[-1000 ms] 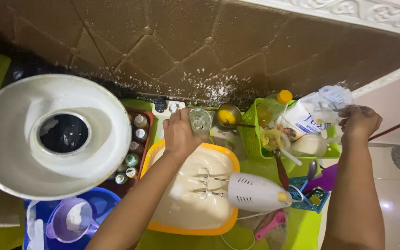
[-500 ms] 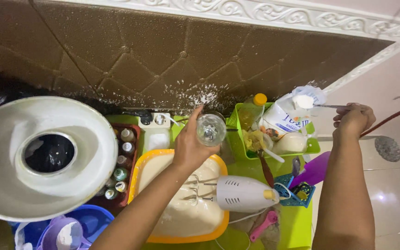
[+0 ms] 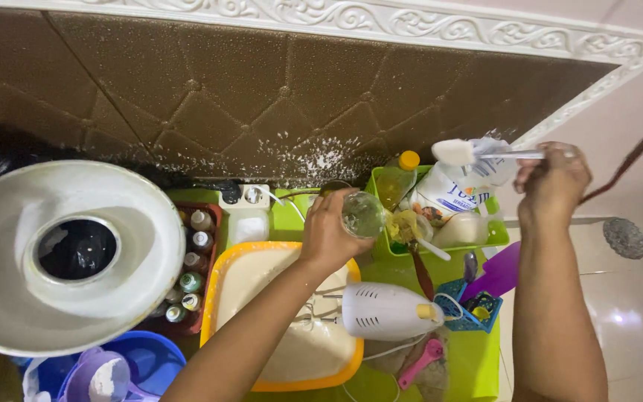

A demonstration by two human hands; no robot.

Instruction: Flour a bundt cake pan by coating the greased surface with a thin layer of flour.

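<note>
A glass and a heaped spoon held above the batter tub

The left hand (image 3: 327, 237) grips a small clear glass (image 3: 362, 214), tilted, its mouth facing up toward the camera, above the far edge of the orange-rimmed tub of pale batter (image 3: 280, 320). The right hand (image 3: 552, 182) holds a spoon (image 3: 478, 153) level, its bowl heaped with white powder, just over the white flour bag (image 3: 452, 192) in the green basket (image 3: 496, 234).

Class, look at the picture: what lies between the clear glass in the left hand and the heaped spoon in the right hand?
In the head view, between the glass and the spoon stand a yellow-capped oil bottle and a white powder bag, both in the green tray.
</note>
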